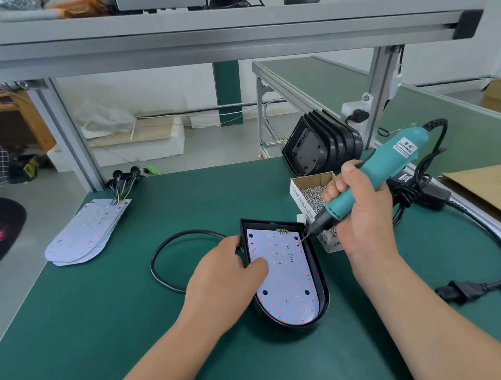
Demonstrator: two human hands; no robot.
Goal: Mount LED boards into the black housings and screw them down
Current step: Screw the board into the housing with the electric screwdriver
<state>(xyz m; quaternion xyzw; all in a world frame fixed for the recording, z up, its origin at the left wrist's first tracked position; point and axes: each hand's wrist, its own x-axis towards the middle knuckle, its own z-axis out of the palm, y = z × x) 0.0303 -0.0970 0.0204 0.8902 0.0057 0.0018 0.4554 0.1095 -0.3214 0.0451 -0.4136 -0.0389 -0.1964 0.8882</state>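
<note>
A black D-shaped housing (320, 278) lies on the green mat in front of me with a white LED board (288, 282) seated inside it. My left hand (225, 283) rests on the housing's left side, thumb pressing the board and fingers hooked over the left rim. My right hand (360, 208) grips a teal electric screwdriver (378, 175), tilted down to the left, its bit tip at the board's upper right corner. A black cable (168, 246) loops out from the housing to the left.
A cardboard box of screws (312, 193) stands just behind the housing. Several spare LED boards (85, 233) lie stacked at the left; empty black housings (319, 144) lean stacked at the back right. The screwdriver's power cord and plug (460, 291) trail across the right side.
</note>
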